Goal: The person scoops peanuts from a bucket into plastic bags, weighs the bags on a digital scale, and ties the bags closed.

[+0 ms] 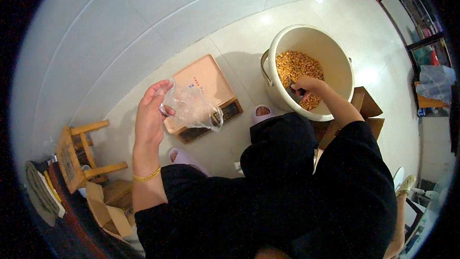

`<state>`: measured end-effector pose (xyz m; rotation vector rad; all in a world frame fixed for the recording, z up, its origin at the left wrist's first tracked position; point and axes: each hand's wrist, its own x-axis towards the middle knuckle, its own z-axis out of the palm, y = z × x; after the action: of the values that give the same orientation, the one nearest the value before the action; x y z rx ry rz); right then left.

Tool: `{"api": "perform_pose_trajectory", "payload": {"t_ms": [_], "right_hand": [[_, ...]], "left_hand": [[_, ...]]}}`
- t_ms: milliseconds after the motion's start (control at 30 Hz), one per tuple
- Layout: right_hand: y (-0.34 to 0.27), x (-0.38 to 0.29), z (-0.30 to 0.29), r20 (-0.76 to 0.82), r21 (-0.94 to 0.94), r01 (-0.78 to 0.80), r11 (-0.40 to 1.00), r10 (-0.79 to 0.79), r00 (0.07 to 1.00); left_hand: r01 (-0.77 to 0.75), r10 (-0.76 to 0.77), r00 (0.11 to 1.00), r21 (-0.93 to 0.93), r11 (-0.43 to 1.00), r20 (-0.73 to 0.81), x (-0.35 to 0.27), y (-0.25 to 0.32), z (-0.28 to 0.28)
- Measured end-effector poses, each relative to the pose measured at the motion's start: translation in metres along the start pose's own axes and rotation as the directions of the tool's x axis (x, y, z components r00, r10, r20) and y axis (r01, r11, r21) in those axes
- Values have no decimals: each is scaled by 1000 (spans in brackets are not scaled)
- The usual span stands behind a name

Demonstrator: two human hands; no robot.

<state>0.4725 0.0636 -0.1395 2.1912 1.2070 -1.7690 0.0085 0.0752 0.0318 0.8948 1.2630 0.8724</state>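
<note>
My left hand [152,111] grips the rim of a clear plastic bag [192,109], which hangs over a weighing scale with a pinkish tray [210,75]. The bag looks empty, and the scale's dark front panel [230,111] shows beneath it. Inside a large cream plastic bucket [336,52], my right hand [312,84] is closed around the dark handle of a scoop [301,92]. Yellow-orange kernels [298,63], apparently dried corn, lie in the bottom of the bucket. The scoop is mostly hidden by my fingers and the kernels.
A wooden stool [70,158] lies tipped on its side at left, near an open cardboard box [116,219]. Another cardboard box [366,102] stands against the bucket. Shelves [411,18] line the right. Another person's leg [399,216] appears at lower right.
</note>
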Motion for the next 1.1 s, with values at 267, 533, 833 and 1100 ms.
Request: {"api": "perform_pose_trajectory", "payload": {"t_ms": [267, 533, 833, 1100], "right_hand": [[60, -18, -23, 81, 652, 163, 741, -281, 956], [39, -28, -17, -34, 703, 245, 668, -313, 949], [30, -101, -39, -314, 521, 483, 704, -368, 875], [-102, -154, -8, -128, 471, 558, 683, -573, 809]], "left_hand": [[21, -21, 999, 0, 1000, 43, 4, -8, -1], [90, -95, 995, -141, 986, -26, 22, -24, -6], [109, -110, 994, -199, 974, 2, 31, -24, -6], [183, -192, 981, -178, 967, -33, 55, -41, -15]]}}
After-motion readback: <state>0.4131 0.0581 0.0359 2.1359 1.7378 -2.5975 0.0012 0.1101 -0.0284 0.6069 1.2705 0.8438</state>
